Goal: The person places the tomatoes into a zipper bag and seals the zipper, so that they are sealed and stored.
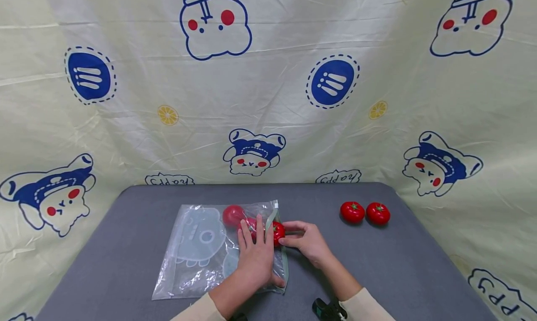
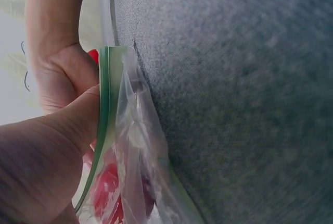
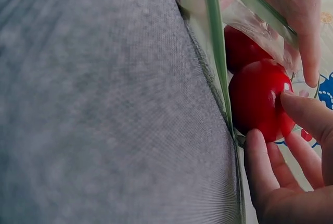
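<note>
A clear zip bag (image 1: 168, 269) with a green seal lies on the table, its mouth to the right. Two red tomatoes (image 1: 233, 215) show through the plastic near that mouth. My left hand (image 1: 257, 260) lies over the bag, fingers straight and spread, its thumb at the parted seal (image 3: 212, 26). With thumb and fingers, my right hand (image 1: 308, 242) holds another tomato (image 3: 260, 99) at the opening, against a tomato (image 3: 242, 49) inside. From the left wrist, tomatoes (image 2: 106, 193) appear red behind the plastic.
Two more tomatoes (image 1: 352, 212) with green tops sit side by side at the back right of the grey table (image 1: 335, 197). A printed cloth (image 1: 285, 116) hangs behind and along both sides. A black wrist device (image 1: 329, 309) is by the right sleeve.
</note>
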### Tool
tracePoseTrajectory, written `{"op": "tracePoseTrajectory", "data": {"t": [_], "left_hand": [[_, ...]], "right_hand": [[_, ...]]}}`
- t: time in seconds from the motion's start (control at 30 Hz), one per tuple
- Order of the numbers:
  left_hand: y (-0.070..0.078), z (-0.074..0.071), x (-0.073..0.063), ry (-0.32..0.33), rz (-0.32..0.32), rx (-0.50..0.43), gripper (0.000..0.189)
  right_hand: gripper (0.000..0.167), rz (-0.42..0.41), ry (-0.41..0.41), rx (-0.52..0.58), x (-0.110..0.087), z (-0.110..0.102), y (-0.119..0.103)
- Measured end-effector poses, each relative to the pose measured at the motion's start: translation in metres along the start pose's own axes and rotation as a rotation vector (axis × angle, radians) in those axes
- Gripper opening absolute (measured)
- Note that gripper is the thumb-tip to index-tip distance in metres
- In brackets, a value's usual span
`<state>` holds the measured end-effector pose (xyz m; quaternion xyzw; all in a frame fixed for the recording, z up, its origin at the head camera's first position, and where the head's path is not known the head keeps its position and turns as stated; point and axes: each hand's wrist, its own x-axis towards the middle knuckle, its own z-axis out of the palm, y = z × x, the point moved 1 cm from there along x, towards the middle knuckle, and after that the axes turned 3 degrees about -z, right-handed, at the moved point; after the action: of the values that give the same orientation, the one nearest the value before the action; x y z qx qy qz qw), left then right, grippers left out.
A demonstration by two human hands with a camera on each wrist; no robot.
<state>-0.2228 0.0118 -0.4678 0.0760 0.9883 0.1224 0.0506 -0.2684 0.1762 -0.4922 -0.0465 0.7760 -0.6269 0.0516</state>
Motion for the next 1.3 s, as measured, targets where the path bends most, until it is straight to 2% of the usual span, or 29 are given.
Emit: {"op": "tracePoseTrajectory", "data": {"t": [0.4,0.77,1.0,1.3], "left_hand": [[0.002,-0.001,0.0,0.001,0.007,0.018,0.131],[0.004,-0.003,0.0,-0.008,-0.003,0.07,0.132],[0.002,-0.004,-0.001,-0.004,0.013,0.054,0.133],[0.001,-0.002,-0.001,0.004,0.017,0.052,0.135]], "right_hand": [[0.04,-0.023,-0.022,-0.02,-0.001,0.001,-0.002],[0.039,-0.054,-0.035,0.064,0.003,0.008,-0.004],[0.043,-0.023,-0.028,0.113,0.007,0.012,-0.003],[0.041,-0.027,-0.02,0.084,0.004,0.011,-0.003]]}}
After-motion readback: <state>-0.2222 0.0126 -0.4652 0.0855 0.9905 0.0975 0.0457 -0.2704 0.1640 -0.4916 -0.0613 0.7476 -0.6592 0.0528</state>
